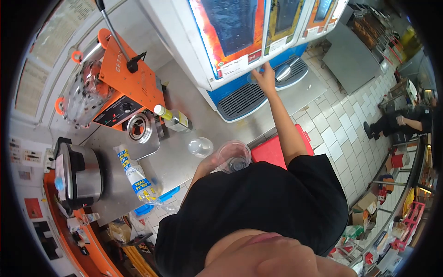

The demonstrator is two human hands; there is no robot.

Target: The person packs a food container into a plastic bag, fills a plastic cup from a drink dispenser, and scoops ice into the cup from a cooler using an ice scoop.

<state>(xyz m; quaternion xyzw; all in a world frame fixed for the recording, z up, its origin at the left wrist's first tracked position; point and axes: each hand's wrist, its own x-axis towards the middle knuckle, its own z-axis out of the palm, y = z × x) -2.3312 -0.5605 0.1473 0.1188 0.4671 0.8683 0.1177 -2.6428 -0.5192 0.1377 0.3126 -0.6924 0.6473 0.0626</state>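
Note:
In the head view, my left hand (213, 161) is closed around the side of a large clear plastic container (240, 151), held close to my body over the counter edge. Another clear plastic cup (200, 147) stands on the counter just left of it. My right hand (265, 79) reaches under the front of a drink dispenser (184, 44), its fingers bent around something bluish and see-through that I cannot make out. Below that hand lie the dark drip trays (242, 102). A shiny object (284, 72) sits on the farther tray.
On the steel counter (177, 161) stand an orange cup sealer (131, 76), a bottle with a yellow label (173, 118), a roll of plastic cups (134, 173) and a large cooker (80, 175). A red lid (272, 150) is beside me. Another person (410, 121) stands far right.

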